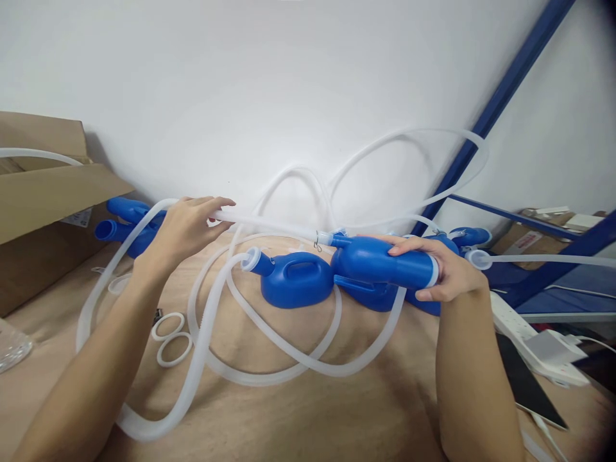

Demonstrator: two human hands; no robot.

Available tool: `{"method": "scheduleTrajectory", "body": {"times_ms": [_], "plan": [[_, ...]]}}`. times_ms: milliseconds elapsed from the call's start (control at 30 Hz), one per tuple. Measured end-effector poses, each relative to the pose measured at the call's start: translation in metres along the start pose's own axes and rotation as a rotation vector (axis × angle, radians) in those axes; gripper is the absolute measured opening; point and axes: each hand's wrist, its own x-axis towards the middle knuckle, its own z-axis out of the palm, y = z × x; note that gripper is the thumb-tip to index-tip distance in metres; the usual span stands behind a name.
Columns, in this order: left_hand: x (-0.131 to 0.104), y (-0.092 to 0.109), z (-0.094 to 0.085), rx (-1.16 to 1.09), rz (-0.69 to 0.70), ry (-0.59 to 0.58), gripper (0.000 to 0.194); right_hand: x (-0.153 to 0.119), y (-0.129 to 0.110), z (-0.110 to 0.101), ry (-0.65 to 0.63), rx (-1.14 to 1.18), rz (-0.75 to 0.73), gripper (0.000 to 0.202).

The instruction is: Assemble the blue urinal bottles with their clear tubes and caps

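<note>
My right hand (445, 273) is closed round the wide neck of a blue plastic urinal bottle (370, 260), its white-rimmed mouth against my palm. At the bottle's other end, a white hose (274, 223) joins a narrow spout, with a small wire clip (317, 242) at the joint. My left hand (192, 221) grips that hose, thumb below and fingers above. Just below the hose a second blue bottle (297, 282) with a loop handle stands on the table, a hose fixed to its mouth. More blue bottles are partly hidden behind my right hand.
Two white rings (174, 351) lie on the brown table (298, 417) among looped hoses. At left are a cardboard box (48, 205) and another blue bottle (129, 234). A power strip (524, 333), a black tablet (532, 388) and a blue metal frame (505, 83) are at right.
</note>
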Motion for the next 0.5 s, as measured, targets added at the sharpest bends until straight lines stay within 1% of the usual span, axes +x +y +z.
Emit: {"method": "scheduleTrajectory", "body": {"times_ms": [100,200,300,333,400,500], "plan": [[-0.004,0.012,-0.006,-0.022,0.111,0.016,0.045,0.005,0.004,0.005,-0.012,-0.008,-0.041,0.066],[-0.009,0.035,-0.01,0.01,0.222,-0.01,0.05,0.018,0.005,0.016,-0.011,-0.011,-0.088,0.063],[-0.014,0.057,-0.013,0.035,0.343,-0.023,0.054,0.035,0.001,0.033,0.02,-0.039,-0.121,0.058],[-0.016,0.062,-0.014,0.036,0.358,-0.012,0.053,0.041,0.0,0.039,0.036,-0.042,-0.134,0.055],[-0.018,0.069,-0.016,0.024,0.344,0.005,0.052,0.05,-0.004,0.05,0.089,-0.049,-0.151,0.051],[-0.02,0.072,-0.019,-0.041,0.31,-0.038,0.051,0.06,-0.011,0.063,0.207,-0.052,-0.154,0.045]]}}
